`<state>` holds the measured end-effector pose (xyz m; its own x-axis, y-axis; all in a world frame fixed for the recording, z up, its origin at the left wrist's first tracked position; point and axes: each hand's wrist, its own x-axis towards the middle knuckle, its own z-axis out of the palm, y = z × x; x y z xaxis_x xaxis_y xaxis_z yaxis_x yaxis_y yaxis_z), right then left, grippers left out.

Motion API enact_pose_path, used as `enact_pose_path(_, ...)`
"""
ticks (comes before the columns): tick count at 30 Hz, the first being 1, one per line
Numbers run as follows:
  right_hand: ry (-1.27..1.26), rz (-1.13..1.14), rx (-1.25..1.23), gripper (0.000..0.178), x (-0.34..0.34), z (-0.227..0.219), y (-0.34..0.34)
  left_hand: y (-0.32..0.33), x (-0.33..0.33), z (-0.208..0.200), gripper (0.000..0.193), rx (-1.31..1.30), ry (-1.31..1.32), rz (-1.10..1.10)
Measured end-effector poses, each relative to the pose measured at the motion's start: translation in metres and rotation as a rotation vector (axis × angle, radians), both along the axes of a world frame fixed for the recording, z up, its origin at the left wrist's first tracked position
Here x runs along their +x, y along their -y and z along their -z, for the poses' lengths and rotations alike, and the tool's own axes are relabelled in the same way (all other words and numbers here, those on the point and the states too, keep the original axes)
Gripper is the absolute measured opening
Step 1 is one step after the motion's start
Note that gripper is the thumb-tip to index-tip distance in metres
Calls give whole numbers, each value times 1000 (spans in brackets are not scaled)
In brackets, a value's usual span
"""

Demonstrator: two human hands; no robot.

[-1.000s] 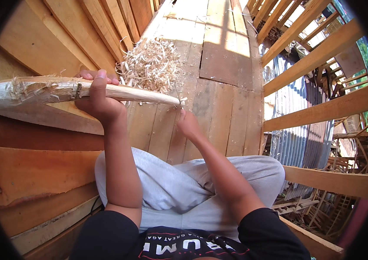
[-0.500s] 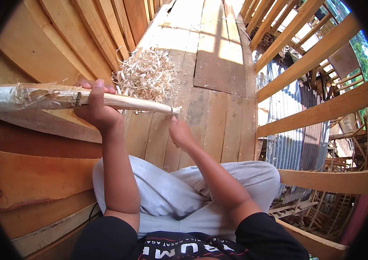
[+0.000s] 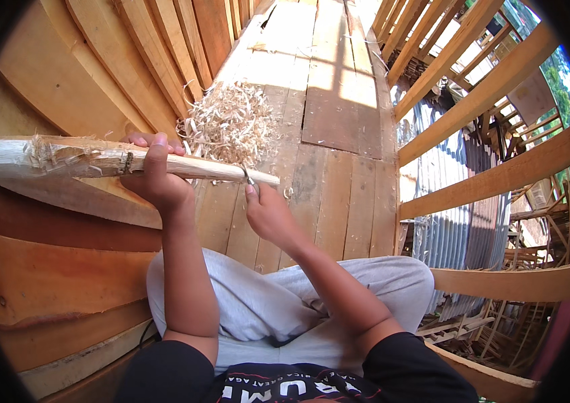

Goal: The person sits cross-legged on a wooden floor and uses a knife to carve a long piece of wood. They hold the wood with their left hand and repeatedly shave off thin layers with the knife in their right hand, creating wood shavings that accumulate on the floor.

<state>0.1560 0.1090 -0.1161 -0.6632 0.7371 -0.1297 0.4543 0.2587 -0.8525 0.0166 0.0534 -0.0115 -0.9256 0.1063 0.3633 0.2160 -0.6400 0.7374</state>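
Presently in work: stick (image 3: 97,161), pale, held crosswise in front of the person, narrowing toward its right tip.
Left hand (image 3: 161,171): wrapped round the stick, just right of its dark band (image 3: 126,162).
Right hand (image 3: 270,213): closed on a small blade (image 3: 249,176), at the stick's near side, close to the right tip.
Shavings (image 3: 228,124): loose pile on the floor (image 3: 328,195), beyond the stick.
Done, as judged: much paring; the stick's right stretch looks bare and fairly smooth.
Outstanding, as judged: the frayed patch left of the band; perhaps finer trimming at the tip.
Hidden: most of the blade's handle, inside the right hand; part of the left fingers, behind the stick.
Cut off: the stick's left end, at the view's dark rim.
Unclear: blade edge and depth of cut, too small to tell.
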Motion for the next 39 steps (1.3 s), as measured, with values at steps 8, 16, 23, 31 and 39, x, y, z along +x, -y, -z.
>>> enact_pose_path(8,81,75,-50,43,8,79,-22,0,0,1,25,-32,76,-85)
enact_pose_path(16,105,22,-178,52,7,54,-32,-13,10,-11,41,-158,57,-401)
enact_pose_path(23,-136,-51,87,49,-2,34,-28,-15,33,-18,51,-138,-44,-78)
enact_pose_path(31,157,22,-377,44,15,36,-46,4,6,-11,37,-303,-266,212)
enact_pose_path(39,6,62,-28,44,17,82,-41,-6,32,-7,24,-38,-235,397)
